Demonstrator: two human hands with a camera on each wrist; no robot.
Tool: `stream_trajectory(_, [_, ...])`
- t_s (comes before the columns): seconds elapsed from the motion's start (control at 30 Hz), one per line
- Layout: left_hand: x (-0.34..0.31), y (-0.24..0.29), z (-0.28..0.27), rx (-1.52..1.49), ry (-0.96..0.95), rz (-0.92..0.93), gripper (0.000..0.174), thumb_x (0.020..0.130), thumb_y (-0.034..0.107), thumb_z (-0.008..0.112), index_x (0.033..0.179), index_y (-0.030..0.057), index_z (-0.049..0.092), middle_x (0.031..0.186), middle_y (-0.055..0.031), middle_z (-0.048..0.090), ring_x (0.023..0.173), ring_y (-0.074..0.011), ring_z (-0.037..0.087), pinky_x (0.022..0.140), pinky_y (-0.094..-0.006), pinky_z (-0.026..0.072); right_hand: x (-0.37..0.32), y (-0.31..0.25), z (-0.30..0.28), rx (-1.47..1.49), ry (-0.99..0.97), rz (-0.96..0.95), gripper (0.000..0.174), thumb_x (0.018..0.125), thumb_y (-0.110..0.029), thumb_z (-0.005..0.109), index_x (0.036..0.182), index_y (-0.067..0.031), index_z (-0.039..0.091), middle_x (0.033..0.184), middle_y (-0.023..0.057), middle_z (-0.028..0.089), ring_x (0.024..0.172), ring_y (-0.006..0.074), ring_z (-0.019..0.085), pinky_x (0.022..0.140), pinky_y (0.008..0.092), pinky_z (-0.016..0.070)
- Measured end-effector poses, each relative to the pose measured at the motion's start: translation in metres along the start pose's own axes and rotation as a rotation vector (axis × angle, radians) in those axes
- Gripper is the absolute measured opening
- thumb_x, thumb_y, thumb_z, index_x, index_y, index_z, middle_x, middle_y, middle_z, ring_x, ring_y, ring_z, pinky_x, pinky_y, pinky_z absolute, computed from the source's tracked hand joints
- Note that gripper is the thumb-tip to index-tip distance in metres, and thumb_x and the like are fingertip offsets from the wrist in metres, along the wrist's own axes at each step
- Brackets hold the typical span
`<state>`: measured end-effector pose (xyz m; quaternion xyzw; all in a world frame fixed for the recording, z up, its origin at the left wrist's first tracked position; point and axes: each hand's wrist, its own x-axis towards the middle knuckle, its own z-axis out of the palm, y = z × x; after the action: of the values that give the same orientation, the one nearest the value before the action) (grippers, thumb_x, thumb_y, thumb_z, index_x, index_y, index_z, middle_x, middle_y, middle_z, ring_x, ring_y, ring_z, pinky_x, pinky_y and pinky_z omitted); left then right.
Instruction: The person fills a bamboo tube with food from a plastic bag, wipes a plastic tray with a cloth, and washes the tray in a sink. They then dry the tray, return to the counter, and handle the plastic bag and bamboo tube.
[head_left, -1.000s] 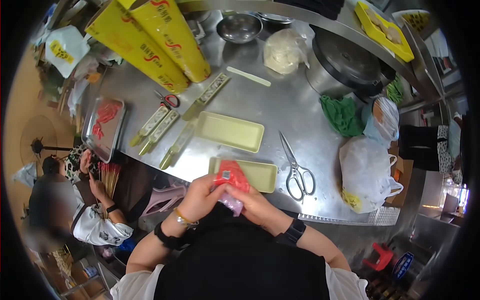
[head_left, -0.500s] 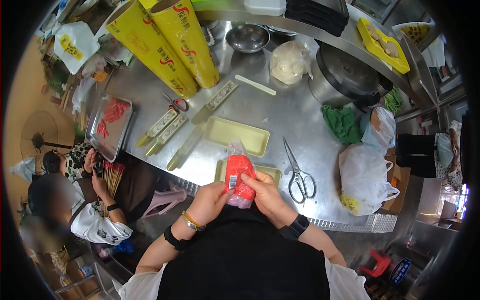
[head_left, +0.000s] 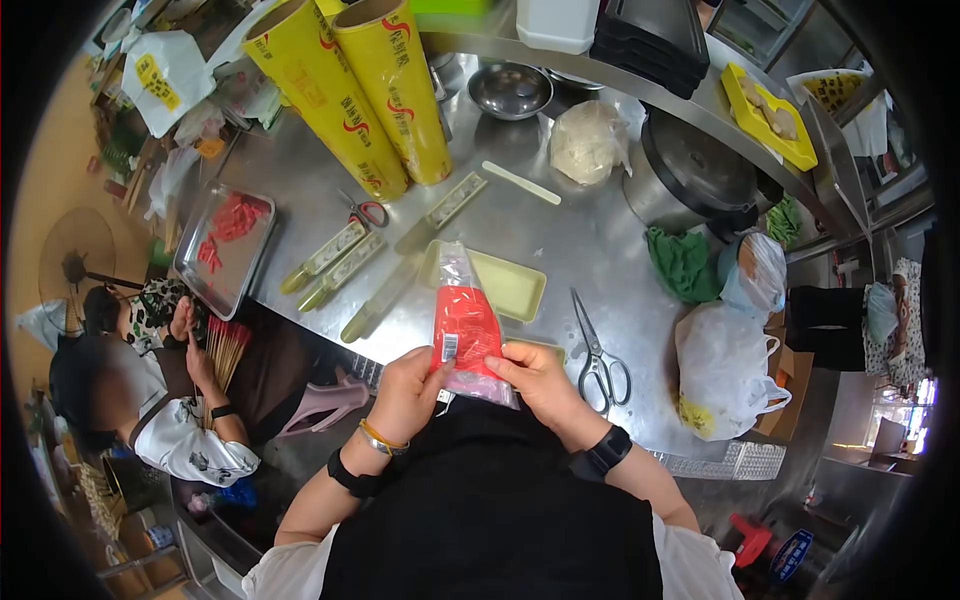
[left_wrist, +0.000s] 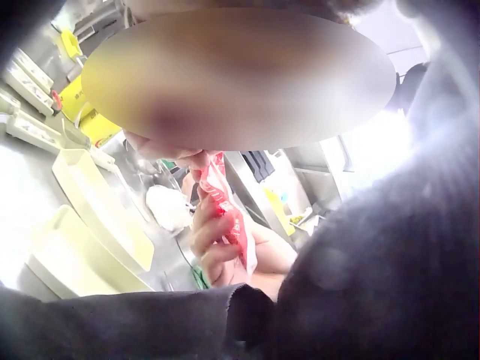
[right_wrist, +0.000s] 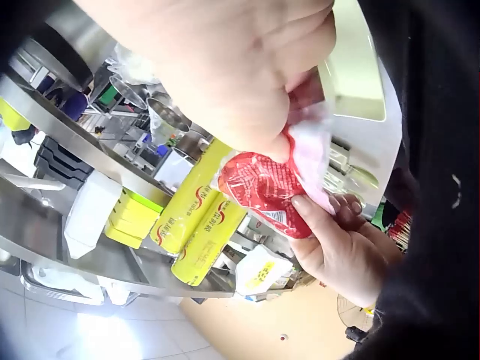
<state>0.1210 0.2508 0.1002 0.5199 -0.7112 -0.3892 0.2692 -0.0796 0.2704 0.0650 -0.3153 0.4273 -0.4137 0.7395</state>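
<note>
A red-labelled clear plastic packet [head_left: 466,322] with a barcode and a pinkish lower end is stretched between both hands, close to the body at the table's front. My left hand [head_left: 408,385] pinches its lower left edge, thumb on the front. On the opposite edge my right hand [head_left: 540,378] grips it, thumb over the label. The right wrist view shows the packet [right_wrist: 262,191] with the left thumb pressed beside its barcode. Behind the packet lies a pale yellow tray [head_left: 515,285]; a second tray is mostly hidden by the packet and right hand.
Scissors [head_left: 598,365] lie right of the hands. Long moulds [head_left: 345,270] and a metal tray of red pieces [head_left: 225,250] are on the left. Film rolls [head_left: 400,100], a steel bowl [head_left: 510,92], a bagged pale lump [head_left: 588,143] and a pot [head_left: 700,165] stand behind. Another person [head_left: 190,410] sits at left.
The packet, bunched and tilted low between the hands earlier, is now upright and spread flat, label facing up. Both hands have shifted to its lower side edges. The head view has shifted slightly.
</note>
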Motion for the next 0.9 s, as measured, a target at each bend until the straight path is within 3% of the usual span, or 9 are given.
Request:
stream_trajectory(0.3, [-0.002,-0.003,0.002,-0.02,-0.089,0.087,0.014,0.092,0.011,0.062,0.1,0.0001,0.066,0.077,-0.0128,0.061,0.067,-0.0219,0.058,0.065,-0.0313,0.0475,0.0,-0.016,-0.004,0.105,0.065,0.078,0.025,0.097,-0.02,0.059,0.107,0.0014,0.068,0.097,0.0032,0.067,0.086,0.0069,0.06,0.077,0.022,0.0482])
stream_trajectory(0.4, [0.003,-0.004,0.001,-0.058,-0.054,0.092,0.013,0.09,0.008,0.061,0.101,0.0004,0.065,0.079,-0.0164,0.058,0.07,-0.0309,0.059,0.063,-0.0355,0.0467,0.0,-0.012,-0.004,0.16,-0.015,0.033,0.026,0.096,-0.019,0.06,0.111,0.0014,0.066,0.105,0.0035,0.066,0.092,0.008,0.06,0.085,0.0238,0.0483])
stream_trajectory(0.47, [0.007,-0.012,-0.003,-0.043,-0.142,0.086,0.017,0.091,0.011,0.063,0.104,0.0013,0.065,0.087,-0.0105,0.063,0.075,-0.0226,0.061,0.067,-0.0334,0.0481,0.001,-0.01,-0.01,-0.141,-0.106,-0.043,0.025,0.095,-0.016,0.062,0.113,0.0002,0.066,0.107,0.0021,0.065,0.094,0.0078,0.059,0.086,0.0243,0.0474])
stream_trajectory(0.5, [0.009,-0.006,-0.003,-0.043,-0.14,0.084,0.017,0.091,0.011,0.063,0.104,0.0013,0.065,0.087,-0.0105,0.063,0.075,-0.0226,0.061,0.067,-0.0334,0.0481,0.0,-0.014,-0.002,-0.095,-0.028,-0.092,0.02,0.093,-0.013,0.064,0.107,0.0004,0.067,0.092,-0.0024,0.061,0.085,0.0066,0.055,0.076,0.0228,0.0457])
stream_trajectory(0.57, [0.012,0.013,0.0,-0.521,-0.301,-0.298,0.019,0.093,0.015,0.063,0.109,0.003,0.065,0.1,-0.0012,0.063,0.088,-0.0097,0.056,0.076,-0.0281,0.0478,0.006,-0.005,-0.002,-0.205,0.017,-0.19,0.018,0.092,-0.013,0.064,0.103,0.0008,0.067,0.087,-0.0014,0.058,0.081,0.0073,0.053,0.073,0.0234,0.0447])
stream_trajectory(0.67, [0.015,-0.005,0.024,-0.643,-0.26,-0.203,0.021,0.095,0.018,0.063,0.111,0.0038,0.063,0.102,0.0022,0.061,0.089,-0.0049,0.053,0.076,-0.0246,0.0468,0.01,-0.008,0.009,-0.295,0.084,-0.238,0.015,0.091,-0.012,0.065,0.092,0.0022,0.067,0.076,0.0014,0.048,0.071,0.0092,0.047,0.065,0.0252,0.041])
stream_trajectory(0.77, [0.024,0.003,0.014,-0.596,-0.281,-0.336,0.021,0.097,0.023,0.06,0.1,0.0027,0.065,0.081,0.0023,0.061,0.07,-0.0051,0.055,0.06,-0.0226,0.0464,0.016,-0.004,0.009,-0.408,0.199,-0.567,0.017,0.09,-0.014,0.066,0.09,0.0027,0.067,0.076,0.0009,0.048,0.069,0.0087,0.047,0.062,0.0243,0.0404])
stream_trajectory(0.83, [0.024,0.003,0.012,-0.435,-0.325,-0.387,0.029,0.097,0.027,0.059,0.085,0.0007,0.063,0.061,0.0005,0.055,0.051,-0.0081,0.051,0.049,-0.0246,0.0437,0.013,0.003,0.005,-0.257,0.126,-0.377,0.018,0.092,-0.016,0.065,0.09,0.0014,0.068,0.081,-0.0004,0.052,0.071,0.0083,0.047,0.063,0.025,0.0407])
stream_trajectory(0.9, [0.021,0.002,0.013,-0.394,-0.368,-0.366,0.03,0.097,0.027,0.059,0.083,0.0007,0.063,0.059,0.0004,0.054,0.051,-0.0082,0.051,0.049,-0.0249,0.0438,0.01,0.011,0.004,-0.079,0.167,-0.219,0.02,0.094,-0.017,0.063,0.09,0.0011,0.068,0.086,0.0,0.055,0.073,0.008,0.05,0.064,0.0247,0.0425])
